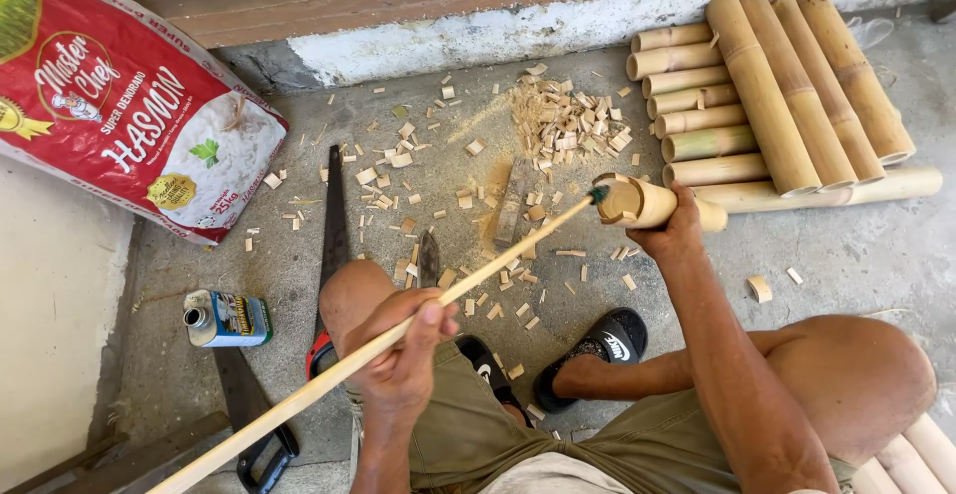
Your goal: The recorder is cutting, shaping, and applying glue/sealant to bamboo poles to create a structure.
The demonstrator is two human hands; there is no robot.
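Observation:
My left hand grips a long thin wooden stick near its middle. The stick runs from the lower left up to the right, and its dark tip touches the open end of a short bamboo tube. My right hand is wrapped around that tube from the right and holds it above the concrete floor. I sit low, with both bare knees in view and a foot in a black sandal under my arms.
Cut bamboo tubes are stacked at the upper right. Wood chips litter the floor. Two hand saws and a small metal can lie at the left, beside a red and white sack. A dark blade lies near my knee.

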